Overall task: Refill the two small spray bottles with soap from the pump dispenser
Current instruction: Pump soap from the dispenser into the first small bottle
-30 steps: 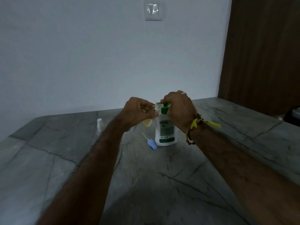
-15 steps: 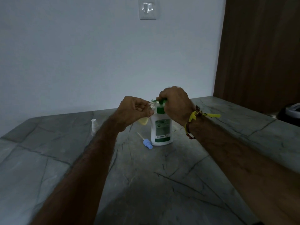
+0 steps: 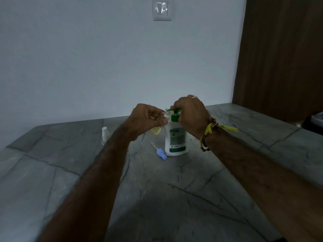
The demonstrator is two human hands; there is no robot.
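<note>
Left hand (image 3: 148, 119) grips small spray bottle (image 3: 156, 135), open neck touching green nozzle of pump dispenser (image 3: 175, 138); right hand (image 3: 190, 114) curled over pump head directly above, poised to press down.

both forearms are bare, with no sleeves in view. the right wrist wears a knotted yellow thread band with loose frayed ends (image 3: 212, 129) and, just below it, a dark cord bracelet strung with small beads (image 3: 203, 144). a thin silver-coloured ring (image 3: 194, 97) sits on a finger of the right hand (image 3: 191, 114).
</note>
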